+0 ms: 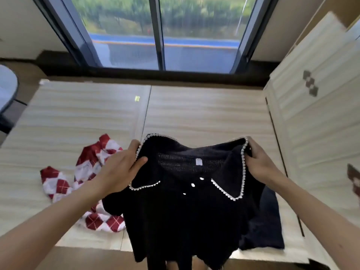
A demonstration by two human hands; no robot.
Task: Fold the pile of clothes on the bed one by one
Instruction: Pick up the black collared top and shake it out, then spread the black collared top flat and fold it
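- My left hand (120,164) is clamped on the left shoulder of the black top (185,211), thumb over the front by the collar, fingers tucked behind the cloth.
- Just beyond and left of that hand, a red-and-white argyle garment (58,184) lies crumpled on the bed (194,114), not yet folded by the look of it.
- Centre now: the black top hangs spread between my two hands, front towards me, buttons and bead-trimmed collar showing. Its hem drops past the near edge of the bed.
- My right hand (259,162) pinches the right shoulder at the collar's edge, fingers curled round the fabric. So both hands are full, each holding one end of the same garment.
- Near right, partly under the hanging top, a dark garment (270,221) lies on the bed's near corner; I can't tell whether it is folded.
- Far right, a pale cabinet (321,114) stands beside the bed.
- I judge the step as the opening of one fold: the top is picked up and held out, not yet laid down.
- Next move, as I read it: carry it forward onto the bare stretch of bed beyond, lay it flat, most likely face down, and keep both shoulders level so the collar doesn't bunch.
- Watch the landing spot: too near, and it lands on the dark garment.
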